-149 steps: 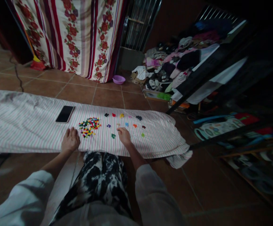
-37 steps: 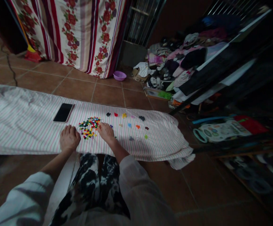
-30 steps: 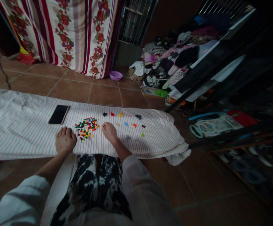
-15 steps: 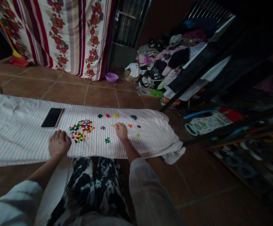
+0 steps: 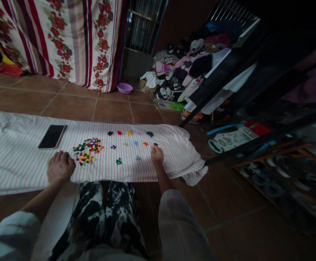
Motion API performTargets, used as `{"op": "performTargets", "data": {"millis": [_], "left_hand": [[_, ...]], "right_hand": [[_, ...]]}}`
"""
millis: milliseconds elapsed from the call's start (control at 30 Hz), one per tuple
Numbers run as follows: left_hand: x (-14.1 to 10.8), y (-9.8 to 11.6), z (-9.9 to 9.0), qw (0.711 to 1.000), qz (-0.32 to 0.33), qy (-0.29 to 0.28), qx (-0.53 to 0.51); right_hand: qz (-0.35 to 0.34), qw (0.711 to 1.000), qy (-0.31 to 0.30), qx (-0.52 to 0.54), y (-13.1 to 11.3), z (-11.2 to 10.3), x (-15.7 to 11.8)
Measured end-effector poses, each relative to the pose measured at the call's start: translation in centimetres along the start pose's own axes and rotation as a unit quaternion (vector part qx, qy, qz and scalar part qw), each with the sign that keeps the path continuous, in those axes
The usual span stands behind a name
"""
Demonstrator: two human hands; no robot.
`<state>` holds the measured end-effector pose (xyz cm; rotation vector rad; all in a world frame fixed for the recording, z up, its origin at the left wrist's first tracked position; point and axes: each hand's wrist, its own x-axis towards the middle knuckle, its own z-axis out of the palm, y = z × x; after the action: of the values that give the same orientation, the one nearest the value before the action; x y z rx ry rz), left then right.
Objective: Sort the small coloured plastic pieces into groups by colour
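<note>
The right hand [image 5: 157, 155] is partly hiding brown pieces [image 5: 155, 144] on the table [image 5: 24, 152]; its fingers are bunching at a blurred lime piece [image 5: 152, 148], grip unclear. The left hand [image 5: 60, 167] is resting, fingers loosely extended, beside mixed pieces [image 5: 88, 150].

Looks like a home, a lived-in room. Shows flowered, striped curtain [image 5: 77, 40], brown tiled floor [image 5: 113, 110], big heap of clothes [image 5: 183, 72], purple basin [image 5: 124, 89] on floor, broom [image 5: 11, 68] by curtain, barred opening [image 5: 144, 27] alongside.
</note>
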<state>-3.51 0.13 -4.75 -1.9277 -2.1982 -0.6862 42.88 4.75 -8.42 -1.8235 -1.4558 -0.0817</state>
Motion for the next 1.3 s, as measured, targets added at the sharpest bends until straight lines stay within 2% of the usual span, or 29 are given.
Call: {"op": "performTargets", "data": {"millis": [133, 333, 800, 1100, 1300], "left_hand": [[-0.1, -0.2, 0.2, 1.0, -0.003, 0.013, -0.011], [-0.1, -0.1, 0.1, 1.0, 0.002, 0.005, -0.01], [-0.2, -0.3, 0.3, 1.0, -0.006, -0.001, -0.019], [-0.1, 0.0, 0.0, 0.999, -0.022, -0.027, -0.017], [-0.2, 0.0, 0.2, 1.0, -0.019, 0.004, -0.022]], "right_hand": [[0.029, 0.999, 0.02, 0.004, 1.8, -1.0, -0.3], [0.06, 0.998, -0.017, 0.004, 2.7, -1.7, -1.2], [-0.036, 0.998, -0.048, 0.005, 2.4, -1.8, -1.8], [-0.026, 0.999, -0.018, -0.009, 2.7, -1.5, -2.6], [-0.019, 1.0, -0.009, -0.005, 2.2, -1.6, -2.8]]}}
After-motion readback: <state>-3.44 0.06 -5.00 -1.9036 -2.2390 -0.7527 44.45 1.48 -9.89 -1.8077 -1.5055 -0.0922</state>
